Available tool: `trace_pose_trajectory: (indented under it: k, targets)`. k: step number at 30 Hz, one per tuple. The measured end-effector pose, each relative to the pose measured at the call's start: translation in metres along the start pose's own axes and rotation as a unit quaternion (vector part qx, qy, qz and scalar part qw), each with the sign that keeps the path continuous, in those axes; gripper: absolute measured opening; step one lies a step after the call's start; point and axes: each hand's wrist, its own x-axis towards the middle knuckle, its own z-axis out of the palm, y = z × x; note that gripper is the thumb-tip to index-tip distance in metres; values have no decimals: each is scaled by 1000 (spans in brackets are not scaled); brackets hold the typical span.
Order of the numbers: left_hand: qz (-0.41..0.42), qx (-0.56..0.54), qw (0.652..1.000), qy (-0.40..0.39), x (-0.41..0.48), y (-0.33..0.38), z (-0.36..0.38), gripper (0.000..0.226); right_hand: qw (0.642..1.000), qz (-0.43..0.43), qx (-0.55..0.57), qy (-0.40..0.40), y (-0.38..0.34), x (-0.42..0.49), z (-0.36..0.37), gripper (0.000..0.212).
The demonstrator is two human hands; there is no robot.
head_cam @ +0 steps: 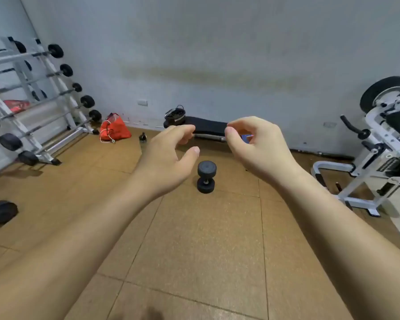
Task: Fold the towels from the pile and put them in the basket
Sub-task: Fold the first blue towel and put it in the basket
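Note:
Both my arms reach forward over a brown tiled floor. My left hand [169, 155] is held out with fingers curled loosely and apart, holding nothing. My right hand [256, 146] is beside it, fingers bent with thumb and forefinger near each other, nothing between them. No towels or pile show in this view. A dark basket [175, 117] with a handle stands on the far end of a black bench [208, 128] by the wall, beyond my hands.
A black dumbbell [206, 177] stands upright on the floor just below my hands. A barbell rack [39, 98] fills the left side, with a red bag [114, 130] and a dark bottle [143, 137] near it. A white exercise machine [379, 144] stands at right. Another dumbbell [0, 210] lies at far left.

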Motion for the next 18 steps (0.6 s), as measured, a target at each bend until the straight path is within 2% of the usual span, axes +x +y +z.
trace_pose_trajectory:
  k: [5,14,18]
  targets:
    - [-59,-5,995,-78,18,-57,75,44,990,64,-41,-117,88,9,52,34]
    - [-175,-48,979,-91,121,-123,167,46,981,106,22,-160,214,122,87,28]
    - [-209,-46,969,-126,166,-161,194,51,972,132,65,-185,256,176,113,22]
